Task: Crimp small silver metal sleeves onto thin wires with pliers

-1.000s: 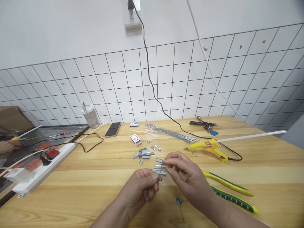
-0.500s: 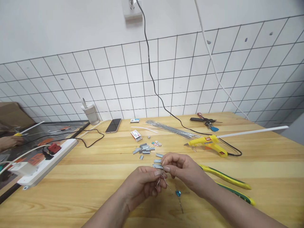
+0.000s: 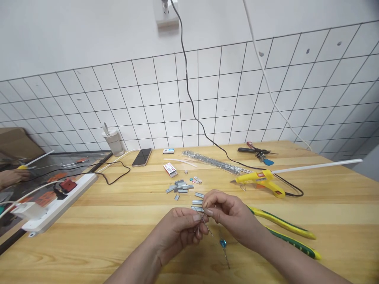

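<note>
My left hand [image 3: 179, 232] and my right hand [image 3: 231, 215] meet over the wooden table [image 3: 118, 232], both pinched on a thin bent wire piece [image 3: 204, 225] between the fingertips. Just behind the fingers lie staple strips [image 3: 197, 205], with a larger pile of staple strips [image 3: 178, 187] farther back. A small blue bead on a wire [image 3: 223, 245] lies on the table below my right hand.
Yellow-green pliers [image 3: 284, 230] lie right of my right hand. A yellow glue gun [image 3: 260, 181], a wire bundle [image 3: 213, 161], a staple box [image 3: 169, 169], a phone [image 3: 141, 157], keys [image 3: 257, 153] and a white power strip [image 3: 56, 203] are around. Another person's hand [image 3: 12, 177] is at far left.
My right hand came down and closer to the left hand, both now pinching the wire together. The view shifted slightly upward.
</note>
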Available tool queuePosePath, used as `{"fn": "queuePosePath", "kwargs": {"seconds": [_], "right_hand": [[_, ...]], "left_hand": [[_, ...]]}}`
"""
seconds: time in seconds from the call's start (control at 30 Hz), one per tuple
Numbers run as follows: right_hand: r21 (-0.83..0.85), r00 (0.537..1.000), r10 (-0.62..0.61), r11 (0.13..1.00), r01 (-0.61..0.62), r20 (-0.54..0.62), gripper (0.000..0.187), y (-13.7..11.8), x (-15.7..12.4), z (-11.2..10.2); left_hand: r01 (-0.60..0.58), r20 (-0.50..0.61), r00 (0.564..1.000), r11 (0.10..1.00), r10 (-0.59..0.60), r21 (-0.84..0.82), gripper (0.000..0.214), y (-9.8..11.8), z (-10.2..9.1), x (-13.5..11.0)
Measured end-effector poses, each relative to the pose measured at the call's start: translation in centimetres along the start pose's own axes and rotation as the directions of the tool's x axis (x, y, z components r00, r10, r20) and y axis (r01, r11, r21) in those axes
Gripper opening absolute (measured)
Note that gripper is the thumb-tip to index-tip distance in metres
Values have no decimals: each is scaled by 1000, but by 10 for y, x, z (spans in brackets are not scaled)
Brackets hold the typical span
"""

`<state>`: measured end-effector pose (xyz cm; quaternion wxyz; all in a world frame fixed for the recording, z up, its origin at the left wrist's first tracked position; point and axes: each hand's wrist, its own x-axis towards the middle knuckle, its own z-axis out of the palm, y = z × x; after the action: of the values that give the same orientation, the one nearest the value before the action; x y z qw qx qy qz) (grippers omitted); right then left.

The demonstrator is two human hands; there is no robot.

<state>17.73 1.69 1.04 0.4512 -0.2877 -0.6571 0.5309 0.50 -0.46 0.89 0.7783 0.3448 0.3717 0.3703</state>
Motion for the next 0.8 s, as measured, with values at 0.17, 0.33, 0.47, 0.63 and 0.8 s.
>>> {"fn": "queuePosePath", "kwargs": {"seconds": [0.17,0.33,0.47,0.63,0.8], "right_hand": [[-170,998,-41,985,34,-41,13,0,-1,-1],[-267,996,-77,962,63,-43,12,2,-2,-1],[-290,994,-90,954,71,-53,12,3,-2,-1],[-304,993,-92,950,67,-69,12,0,-1,-1],[-366,995,-81,929,53,-64,16,0,-3,1]], "left_hand": [[-18,15,1000,998,17,53,16,3,-1,0],[-48,23,999,985,45,167,20,5,0,-1],[-71,30,997,978,67,196,20,5,0,-2],[-56,-4,998,980,57,191,16,5,2,-1],[-91,-18,995,979,96,181,20,2,0,4]]}}
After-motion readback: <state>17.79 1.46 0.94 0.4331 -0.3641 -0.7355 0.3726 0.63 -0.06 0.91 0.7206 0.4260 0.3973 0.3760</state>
